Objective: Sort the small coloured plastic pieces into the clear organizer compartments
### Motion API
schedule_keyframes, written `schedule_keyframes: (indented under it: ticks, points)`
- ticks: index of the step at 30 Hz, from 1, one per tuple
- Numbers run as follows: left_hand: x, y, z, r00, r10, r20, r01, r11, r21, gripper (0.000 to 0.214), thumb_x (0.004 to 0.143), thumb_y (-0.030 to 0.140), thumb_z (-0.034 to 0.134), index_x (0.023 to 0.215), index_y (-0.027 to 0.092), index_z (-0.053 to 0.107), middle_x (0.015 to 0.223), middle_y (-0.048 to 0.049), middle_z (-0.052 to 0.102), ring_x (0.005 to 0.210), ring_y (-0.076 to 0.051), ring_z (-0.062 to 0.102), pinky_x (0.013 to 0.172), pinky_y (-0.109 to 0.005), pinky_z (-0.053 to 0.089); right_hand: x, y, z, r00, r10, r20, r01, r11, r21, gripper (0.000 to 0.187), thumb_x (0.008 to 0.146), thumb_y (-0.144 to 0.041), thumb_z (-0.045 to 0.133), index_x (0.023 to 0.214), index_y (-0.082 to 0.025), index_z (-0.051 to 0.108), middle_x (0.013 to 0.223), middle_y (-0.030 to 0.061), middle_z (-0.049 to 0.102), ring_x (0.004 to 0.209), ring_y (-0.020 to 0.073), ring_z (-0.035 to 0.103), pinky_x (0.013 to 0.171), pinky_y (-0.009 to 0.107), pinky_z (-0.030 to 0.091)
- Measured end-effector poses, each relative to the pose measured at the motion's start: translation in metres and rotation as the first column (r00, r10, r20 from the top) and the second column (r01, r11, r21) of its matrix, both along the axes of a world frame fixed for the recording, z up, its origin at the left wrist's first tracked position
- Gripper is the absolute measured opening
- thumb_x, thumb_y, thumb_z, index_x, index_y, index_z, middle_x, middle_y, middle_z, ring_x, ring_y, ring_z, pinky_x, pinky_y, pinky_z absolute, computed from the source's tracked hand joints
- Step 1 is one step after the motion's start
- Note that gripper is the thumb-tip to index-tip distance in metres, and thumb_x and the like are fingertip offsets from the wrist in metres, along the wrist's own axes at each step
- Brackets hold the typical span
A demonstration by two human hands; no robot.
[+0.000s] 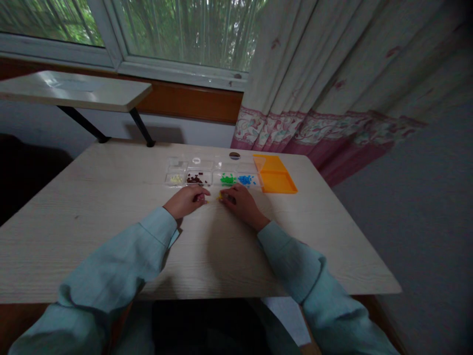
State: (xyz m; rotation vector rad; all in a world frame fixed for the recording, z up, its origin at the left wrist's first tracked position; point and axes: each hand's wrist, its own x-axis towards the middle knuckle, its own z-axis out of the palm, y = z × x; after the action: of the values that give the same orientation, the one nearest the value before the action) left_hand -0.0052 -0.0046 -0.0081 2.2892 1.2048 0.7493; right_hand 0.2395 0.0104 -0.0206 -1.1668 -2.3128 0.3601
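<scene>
Both my hands rest on a pale wooden table (92,212), just in front of a clear compartment box (195,165). The box holds cream beads (176,179), dark brown beads (194,179), green beads (227,179) and blue beads (245,180). My left hand (186,200) is curled, its fingertips pinched on something small that I cannot make out. My right hand (240,201) is curled too, fingertips pressed on small yellow pieces (220,196) on the table. A tiny yellow piece (207,201) lies between the hands.
An orange lid or tray (275,173) lies open to the right of the box. A second small table (74,91) stands behind, under a window. A patterned curtain (332,98) hangs at the right. The table's right edge drops to grey floor.
</scene>
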Motion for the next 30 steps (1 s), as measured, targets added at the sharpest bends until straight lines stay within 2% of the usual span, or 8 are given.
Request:
schedule_keyframes:
  ticks: [7,12,17,21,23,26,30]
  points:
    - [0.017,-0.003,-0.005,0.998,0.052,-0.029,-0.05,0.996,0.074,0.022,0.088,0.022,0.057,0.105,0.017,0.07,0.088,-0.0059,0.065,0.085,-0.018,0.06,0.079,-0.03,0.049,-0.003,0.0,0.002,0.996,0.057,-0.07,-0.057,0.998,-0.006,0.014,0.089,-0.02,0.063,0.097,-0.017,0.074,0.094,0.0089,0.064,0.095,0.021,0.057,0.088,0.036,0.046]
    - [0.033,-0.003,-0.008,0.998,0.061,0.015,-0.062,0.994,0.092,0.024,0.092,0.026,0.052,0.108,0.02,0.068,0.098,-0.0062,0.07,0.094,-0.02,0.063,0.087,-0.033,0.05,0.004,0.003,0.007,0.988,0.067,-0.136,-0.076,0.995,-0.063,0.017,0.09,-0.016,0.06,0.099,-0.018,0.074,0.093,0.008,0.068,0.091,0.0187,0.06,0.085,0.034,0.047]
    - [0.026,0.0,-0.01,0.988,0.118,0.102,-0.127,0.987,0.097,0.026,0.094,0.028,0.05,0.111,0.019,0.068,0.105,-0.0067,0.072,0.096,-0.019,0.066,0.089,-0.033,0.051,0.017,0.008,0.011,0.993,-0.01,-0.114,0.0,0.996,-0.084,0.019,0.09,-0.018,0.058,0.097,-0.019,0.075,0.089,0.0066,0.069,0.085,0.0177,0.059,0.079,0.032,0.046]
    - [0.014,0.002,-0.008,0.969,0.216,0.125,-0.229,0.968,0.102,0.026,0.093,0.029,0.052,0.108,0.02,0.071,0.102,-0.006,0.073,0.09,-0.018,0.067,0.082,-0.03,0.052,0.02,0.006,0.013,0.999,0.014,-0.049,-0.019,0.995,-0.098,0.016,0.087,-0.017,0.062,0.096,-0.017,0.075,0.086,0.0064,0.066,0.083,0.0175,0.057,0.079,0.031,0.045]
    - [0.013,0.001,-0.005,0.964,0.247,0.095,-0.256,0.962,0.099,0.025,0.092,0.031,0.053,0.106,0.02,0.072,0.094,-0.0048,0.074,0.084,-0.017,0.066,0.077,-0.028,0.05,0.017,0.003,0.014,0.999,0.024,-0.025,-0.026,0.996,-0.086,0.016,0.088,-0.018,0.062,0.097,-0.017,0.075,0.087,0.0066,0.065,0.082,0.0174,0.056,0.079,0.031,0.045]
    - [0.014,-0.002,0.001,0.973,0.231,-0.002,-0.23,0.97,0.079,0.027,0.094,0.037,0.052,0.098,0.022,0.074,0.081,-0.0028,0.073,0.074,-0.017,0.065,0.069,-0.026,0.047,0.011,0.0,0.013,0.999,0.033,0.0,-0.033,0.998,-0.047,0.017,0.089,-0.018,0.062,0.099,-0.017,0.075,0.089,0.0079,0.064,0.085,0.0187,0.056,0.08,0.032,0.045]
    - [0.015,-0.005,0.004,0.98,0.165,-0.11,-0.152,0.982,0.114,0.024,0.093,0.037,0.054,0.097,0.024,0.074,0.089,-0.0032,0.072,0.079,-0.017,0.064,0.068,-0.027,0.045,0.008,0.0,0.01,0.999,0.045,-0.006,-0.045,0.999,-0.026,0.016,0.089,-0.017,0.061,0.096,-0.018,0.074,0.09,0.0079,0.064,0.089,0.0194,0.057,0.083,0.034,0.045]
